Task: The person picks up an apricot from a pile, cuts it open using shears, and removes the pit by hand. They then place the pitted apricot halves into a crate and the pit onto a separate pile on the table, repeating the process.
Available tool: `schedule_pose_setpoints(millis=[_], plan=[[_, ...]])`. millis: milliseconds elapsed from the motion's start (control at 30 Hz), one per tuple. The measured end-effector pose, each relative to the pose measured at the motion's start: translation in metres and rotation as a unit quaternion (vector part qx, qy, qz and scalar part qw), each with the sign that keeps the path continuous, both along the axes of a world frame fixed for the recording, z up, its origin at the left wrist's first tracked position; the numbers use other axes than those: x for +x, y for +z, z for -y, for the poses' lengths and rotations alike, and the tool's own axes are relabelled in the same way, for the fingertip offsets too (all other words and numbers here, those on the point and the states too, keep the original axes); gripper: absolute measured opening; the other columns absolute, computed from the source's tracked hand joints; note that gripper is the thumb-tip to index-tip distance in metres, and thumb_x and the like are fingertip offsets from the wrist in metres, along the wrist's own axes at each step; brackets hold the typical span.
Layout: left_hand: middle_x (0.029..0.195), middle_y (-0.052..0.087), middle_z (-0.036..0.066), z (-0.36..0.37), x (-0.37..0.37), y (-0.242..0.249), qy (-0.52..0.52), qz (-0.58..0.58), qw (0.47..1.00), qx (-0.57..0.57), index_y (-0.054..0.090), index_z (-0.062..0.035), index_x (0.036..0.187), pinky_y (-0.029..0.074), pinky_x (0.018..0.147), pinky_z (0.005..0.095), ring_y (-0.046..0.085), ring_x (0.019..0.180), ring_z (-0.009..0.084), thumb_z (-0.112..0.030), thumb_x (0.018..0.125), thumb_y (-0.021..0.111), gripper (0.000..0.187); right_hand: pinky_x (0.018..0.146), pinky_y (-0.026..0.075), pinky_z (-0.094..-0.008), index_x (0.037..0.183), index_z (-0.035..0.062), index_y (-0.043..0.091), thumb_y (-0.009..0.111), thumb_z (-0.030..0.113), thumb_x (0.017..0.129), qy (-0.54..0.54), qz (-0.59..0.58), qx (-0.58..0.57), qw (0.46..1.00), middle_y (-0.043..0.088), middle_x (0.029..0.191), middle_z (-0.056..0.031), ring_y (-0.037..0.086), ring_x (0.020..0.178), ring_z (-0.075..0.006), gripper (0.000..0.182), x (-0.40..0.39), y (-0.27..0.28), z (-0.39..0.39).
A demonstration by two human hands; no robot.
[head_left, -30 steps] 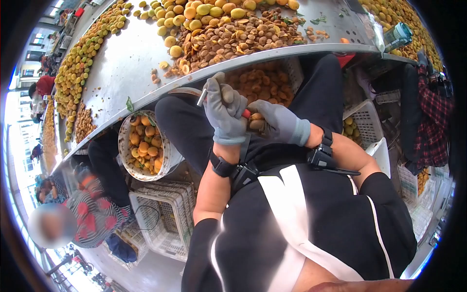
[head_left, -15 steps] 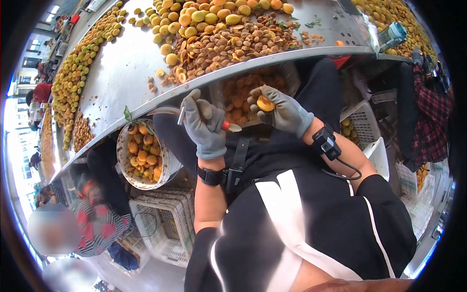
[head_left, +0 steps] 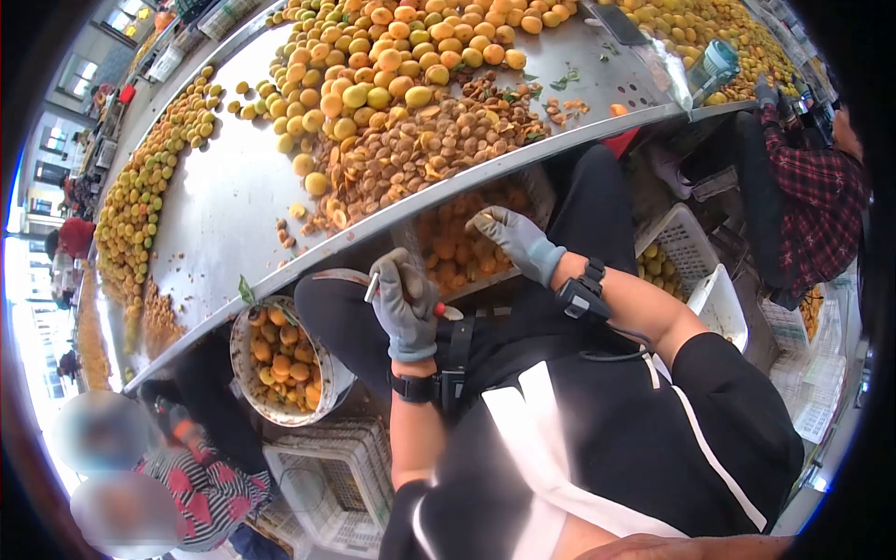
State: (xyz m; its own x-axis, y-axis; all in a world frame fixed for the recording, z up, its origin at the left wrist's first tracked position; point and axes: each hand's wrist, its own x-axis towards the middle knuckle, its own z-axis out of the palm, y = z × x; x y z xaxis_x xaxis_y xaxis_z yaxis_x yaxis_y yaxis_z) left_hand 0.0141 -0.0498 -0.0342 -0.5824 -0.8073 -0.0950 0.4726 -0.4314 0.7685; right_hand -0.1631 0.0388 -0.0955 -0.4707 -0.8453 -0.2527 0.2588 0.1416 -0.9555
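Note:
My gloved left hand is closed around a small pitting tool with a red collar and a spoon-like metal tip. Its pale metal end sticks out past the thumb side. Over the crate of orange apricot pieces hovers my gloved right hand, fingers pinched together. A small pale yellowish bit shows at those fingertips, too small to name. On the metal table in front lie a brown heap of apricot stones and a pile of whole apricots.
A white bucket of apricots stands left of my knee, near stacked plastic crates. Another crate is at right. A bottle and a dark phone-like slab lie on the table. Co-workers sit on both sides.
My right hand no longer shows the apricot half and has turned, its fingers now pinched over the crate. The left hand keeps the tool. The view has shifted, showing more of the table.

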Motion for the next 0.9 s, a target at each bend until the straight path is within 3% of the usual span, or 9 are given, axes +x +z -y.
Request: schedule_pose_setpoints(millis=[100,233,367,467,567,633,667,733,900], plan=[[0.056,0.042,-0.002,0.003,-0.001,-0.003,-0.009,0.025,1.0,0.014,0.059,-0.0051,0.101,0.021,0.034,0.0211,0.026,0.036,0.0046,-0.032,0.097,0.052,0.028,0.078,0.047,-0.0219,0.109,0.007,0.06,0.053,0.031,0.097,0.082,0.168,-0.052,0.981,0.065,0.089,-0.0002,0.059,0.08,-0.0081,0.028,-0.011,0.038,-0.004],[0.056,0.042,-0.003,0.001,-0.009,-0.006,-0.024,0.074,0.997,0.021,0.061,-0.0062,0.1,0.022,0.035,0.0204,0.026,0.036,0.004,-0.032,0.097,0.053,0.027,0.072,0.049,-0.0226,0.109,0.0058,0.059,0.05,0.029,0.098,0.061,0.015,-0.117,0.991,0.064,0.081,-0.0005,0.059,0.074,-0.0087,0.027,-0.055,0.068,0.025],[0.056,0.044,-0.003,0.001,-0.015,-0.009,-0.063,0.102,0.993,0.013,0.061,-0.0063,0.099,0.023,0.036,0.0198,0.03,0.038,0.004,-0.03,0.096,0.055,0.024,0.076,0.046,-0.0218,0.117,0.0055,0.06,0.06,0.019,0.093,0.059,-0.153,-0.014,0.986,0.063,0.094,0.0001,0.057,0.084,-0.0085,0.027,-0.108,0.078,0.064],[0.057,0.044,-0.003,0.003,-0.017,-0.013,-0.082,0.133,0.988,0.013,0.061,-0.0058,0.099,0.023,0.037,0.0193,0.031,0.04,0.0039,-0.028,0.096,0.055,0.023,0.077,0.049,-0.0274,0.121,0.0081,0.059,0.064,0.024,0.09,-0.042,-0.301,-0.111,0.946,0.067,0.103,-0.0048,0.062,0.087,-0.0118,0.035,-0.17,0.051,0.093],[0.059,0.045,-0.004,0.006,-0.018,-0.015,-0.102,0.163,0.981,0.031,0.063,-0.0046,0.098,0.024,0.039,0.019,0.034,0.044,0.003,-0.024,0.096,0.056,0.021,0.08,0.05,-0.0334,0.119,0.0096,0.061,0.063,0.026,0.088,-0.095,-0.384,0.031,0.918,0.068,0.106,-0.0074,0.064,0.094,-0.0203,0.035,-0.23,0.045,0.112],[0.057,0.049,-0.001,0.008,-0.021,-0.021,-0.137,0.216,0.966,-0.024,0.062,-0.0038,0.101,0.028,0.037,0.0205,0.036,0.041,0.0042,-0.021,0.095,0.056,0.019,0.083,0.049,-0.0375,0.122,0.0161,0.06,0.061,0.026,0.085,-0.11,-0.556,0.221,0.794,0.066,0.108,-0.0113,0.063,0.096,-0.0285,0.037,-0.251,0.058,0.123],[0.058,0.051,-0.001,0.008,-0.023,-0.023,-0.154,0.225,0.962,0.017,0.063,-0.0044,0.102,0.029,0.038,0.0203,0.037,0.042,0.0044,-0.02,0.095,0.057,0.018,0.083,0.049,-0.0375,0.122,0.0161,0.06,0.061,0.026,0.085,-0.108,-0.554,0.221,0.795,0.066,0.108,-0.0113,0.063,0.096,-0.0285,0.037,-0.263,0.051,0.13],[0.059,0.052,-0.001,0.007,-0.025,-0.035,-0.168,0.237,0.957,0.013,0.063,-0.0046,0.103,0.03,0.039,0.0201,0.039,0.042,0.0046,-0.019,0.094,0.058,0.018,0.084,0.049,-0.0404,0.117,0.0191,0.061,0.061,0.024,0.083,-0.149,-0.789,0.151,0.577,0.065,0.107,-0.0116,0.062,0.096,-0.0313,0.034,-0.281,0.028,0.141],[0.061,0.055,-0.001,0.009,-0.029,-0.036,-0.213,0.278,0.937,0.017,0.063,-0.0063,0.105,0.034,0.041,0.0196,0.045,0.044,0.0052,-0.018,0.09,0.064,0.019,0.089,0.047,-0.0408,0.123,0.018,0.057,0.06,0.019,0.083,0.044,-0.714,0.333,0.615,0.058,0.118,-0.0119,0.057,0.105,-0.0325,0.04,-0.286,0.037,0.164]])
